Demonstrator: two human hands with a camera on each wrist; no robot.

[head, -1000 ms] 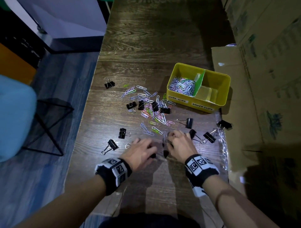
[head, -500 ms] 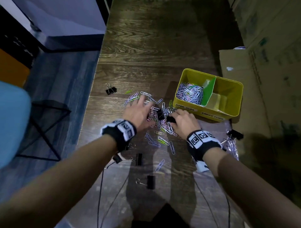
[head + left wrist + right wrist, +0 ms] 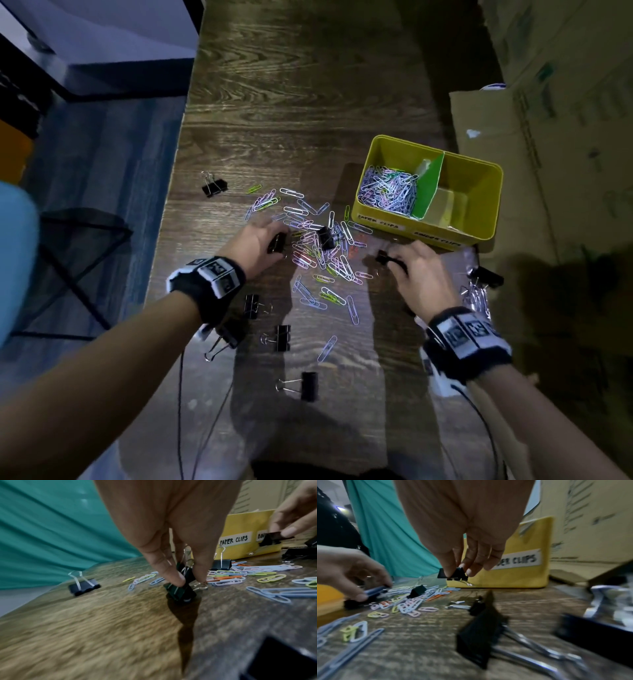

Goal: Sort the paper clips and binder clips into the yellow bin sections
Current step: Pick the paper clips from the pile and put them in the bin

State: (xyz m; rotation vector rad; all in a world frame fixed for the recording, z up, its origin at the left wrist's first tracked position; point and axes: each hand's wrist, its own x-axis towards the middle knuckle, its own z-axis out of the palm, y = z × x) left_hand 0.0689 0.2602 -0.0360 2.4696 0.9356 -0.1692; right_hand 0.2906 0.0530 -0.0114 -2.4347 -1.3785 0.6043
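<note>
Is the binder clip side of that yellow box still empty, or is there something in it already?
Empty. In the head view the right section of the yellow bin shows only bare floor, while the left section holds a heap of paper clips.

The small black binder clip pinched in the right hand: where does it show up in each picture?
Head: black binder clip at right hand, below yellow bin.
Left wrist: far right edge, before the bin's label.
Right wrist: centre, under the fingertips.
Shared landmark: the yellow bin.
</note>
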